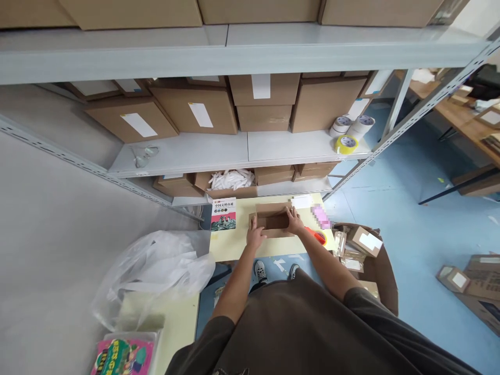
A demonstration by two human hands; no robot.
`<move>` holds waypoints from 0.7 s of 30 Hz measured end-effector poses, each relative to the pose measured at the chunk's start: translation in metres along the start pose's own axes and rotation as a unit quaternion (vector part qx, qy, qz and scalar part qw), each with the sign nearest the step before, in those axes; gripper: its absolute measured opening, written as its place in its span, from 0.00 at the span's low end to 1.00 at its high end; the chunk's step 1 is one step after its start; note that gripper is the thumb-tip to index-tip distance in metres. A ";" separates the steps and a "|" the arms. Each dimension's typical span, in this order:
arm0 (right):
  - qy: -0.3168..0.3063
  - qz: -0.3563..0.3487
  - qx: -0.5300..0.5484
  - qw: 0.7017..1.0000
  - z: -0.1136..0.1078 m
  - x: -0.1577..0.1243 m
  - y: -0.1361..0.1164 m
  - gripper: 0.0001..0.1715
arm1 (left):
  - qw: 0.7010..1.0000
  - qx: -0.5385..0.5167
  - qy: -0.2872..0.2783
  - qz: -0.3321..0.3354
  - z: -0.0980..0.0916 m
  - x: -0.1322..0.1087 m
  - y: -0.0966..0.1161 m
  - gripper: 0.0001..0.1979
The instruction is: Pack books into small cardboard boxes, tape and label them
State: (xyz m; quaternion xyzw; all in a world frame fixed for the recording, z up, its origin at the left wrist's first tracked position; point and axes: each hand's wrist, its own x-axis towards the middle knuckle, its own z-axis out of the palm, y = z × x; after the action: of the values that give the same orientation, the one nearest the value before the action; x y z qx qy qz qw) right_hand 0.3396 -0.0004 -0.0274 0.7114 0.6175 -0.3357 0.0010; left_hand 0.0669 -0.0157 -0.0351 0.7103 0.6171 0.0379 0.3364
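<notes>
A small open cardboard box (278,233) sits on the pale yellow table (230,251), its opening facing up. My left hand (255,235) grips its left end, with the thumb along the near edge. At the right end, my right hand (294,222) holds the box by its wall. Left of the box lies a book (223,214) with a pink and dark cover. An orange-red tape dispenser (315,235) is beside my right forearm. White paper slips (301,201) lie behind my right hand, and a blurred pink item (321,216) is farther right.
A metal shelf (219,153) behind the table carries cartons (265,94), tape rolls (346,144) and a box of white packing pieces (232,179). A large carton (386,276) with parcels stands right of the table. A plastic bag (156,265) bulges at left.
</notes>
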 end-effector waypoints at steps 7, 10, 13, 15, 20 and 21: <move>0.006 0.023 -0.045 0.999 -0.014 0.058 -0.014 0.87 | 0.998 -0.004 0.067 -0.010 0.008 0.051 0.009 0.08; 0.029 0.023 -0.036 0.999 -0.017 0.086 -0.007 0.86 | 0.996 -0.012 0.086 -0.010 0.005 0.079 0.007 0.07; 0.028 0.034 -0.015 0.999 -0.018 0.109 0.000 0.85 | 0.995 -0.040 0.088 -0.004 0.004 0.099 0.005 0.07; 0.031 0.034 0.004 0.999 -0.019 0.118 0.003 0.82 | 0.994 -0.067 0.083 0.001 0.004 0.107 0.006 0.07; 0.081 0.001 -0.003 0.997 -0.027 0.118 -0.001 0.75 | 0.992 -0.074 0.100 -0.012 0.000 0.094 0.022 0.27; 0.091 -0.008 -0.015 0.996 -0.029 0.114 -0.003 0.73 | 0.991 -0.070 0.112 -0.009 -0.001 0.083 0.026 0.32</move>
State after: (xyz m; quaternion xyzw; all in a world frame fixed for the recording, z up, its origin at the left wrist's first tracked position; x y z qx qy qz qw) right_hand 0.3524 0.1124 -0.0584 0.7336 0.6257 -0.2609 -0.0474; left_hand 0.1077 0.0597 -0.0506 0.6710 0.6529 0.1575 0.3141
